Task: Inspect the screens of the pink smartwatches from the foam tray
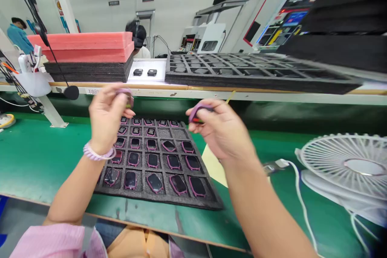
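Observation:
My left hand (105, 117), with a lilac coiled band at its wrist, is raised over the far left corner of a black foam tray (215, 200). Its fingers are closed on a purple-framed watch case (129, 96). Above the tray's far right corner, my right hand (222, 131) pinches another purple-framed watch case (196, 112) between thumb and fingers; a small red spot shows on it. Several dark-screened watch cases (152, 160) with purple frames lie in the tray's square cells. Two cells in the second row from the back show bare foam (165, 133).
A white fan (347, 165) and a cable (298, 193) stand at right. Yellow paper (213, 165) lies beside the tray. The shelf bears pink foam (90, 44), two small black pieces (152, 72) and another foam tray (193, 80). A person (137, 36) sits behind.

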Tool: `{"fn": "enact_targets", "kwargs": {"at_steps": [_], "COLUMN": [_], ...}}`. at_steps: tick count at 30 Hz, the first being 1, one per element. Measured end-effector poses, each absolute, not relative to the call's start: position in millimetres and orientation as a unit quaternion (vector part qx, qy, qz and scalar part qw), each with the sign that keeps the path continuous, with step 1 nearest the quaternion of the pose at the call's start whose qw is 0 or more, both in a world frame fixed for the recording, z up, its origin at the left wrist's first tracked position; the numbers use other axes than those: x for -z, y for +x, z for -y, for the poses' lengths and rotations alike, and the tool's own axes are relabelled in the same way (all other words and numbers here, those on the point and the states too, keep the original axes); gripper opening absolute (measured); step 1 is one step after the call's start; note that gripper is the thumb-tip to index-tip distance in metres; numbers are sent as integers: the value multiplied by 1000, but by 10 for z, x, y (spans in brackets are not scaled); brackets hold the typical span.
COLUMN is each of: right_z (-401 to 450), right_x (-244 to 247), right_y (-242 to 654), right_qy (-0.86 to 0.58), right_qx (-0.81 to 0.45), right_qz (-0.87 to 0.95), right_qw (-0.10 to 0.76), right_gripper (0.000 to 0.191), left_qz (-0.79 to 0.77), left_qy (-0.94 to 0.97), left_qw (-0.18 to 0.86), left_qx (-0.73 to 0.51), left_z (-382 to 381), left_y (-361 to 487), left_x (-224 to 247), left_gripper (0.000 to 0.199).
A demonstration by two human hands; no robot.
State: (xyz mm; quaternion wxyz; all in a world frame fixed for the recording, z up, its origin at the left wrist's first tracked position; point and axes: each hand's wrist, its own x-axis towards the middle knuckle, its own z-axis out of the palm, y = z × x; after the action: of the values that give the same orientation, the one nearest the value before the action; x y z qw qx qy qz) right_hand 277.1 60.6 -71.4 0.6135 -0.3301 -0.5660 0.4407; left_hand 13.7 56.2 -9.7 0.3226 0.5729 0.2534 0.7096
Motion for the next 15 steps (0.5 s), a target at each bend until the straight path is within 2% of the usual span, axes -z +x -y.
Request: {"fn": "enact_targets", "kwargs": {"at_steps": [3, 6, 10, 15], "right_z": [-777, -955, -1105, -1235], "right_x": [887, 1089, 1268, 1468], "right_y": [2729, 2772, 2951, 3153], "right_qy": [-369, -411, -436, -500], "right_qx": [-496, -539, -533, -460], "right_qz": [517, 499, 522, 580], "right_qw": [592, 540, 503, 449], "right_gripper": [47, 48, 50, 61], "left_qz": [-339, -392, -432, -468], "left_qy": [634, 690, 738, 817], "left_qw": [452, 473, 421, 277], "left_qx": [-528, -382, -303, -190], "left_z": [-887, -1171, -1404, -1556], "left_y": [479, 777, 1033, 1187], "left_x": [451, 818, 1128, 1291], "left_gripper": [34, 51, 55, 50]}}
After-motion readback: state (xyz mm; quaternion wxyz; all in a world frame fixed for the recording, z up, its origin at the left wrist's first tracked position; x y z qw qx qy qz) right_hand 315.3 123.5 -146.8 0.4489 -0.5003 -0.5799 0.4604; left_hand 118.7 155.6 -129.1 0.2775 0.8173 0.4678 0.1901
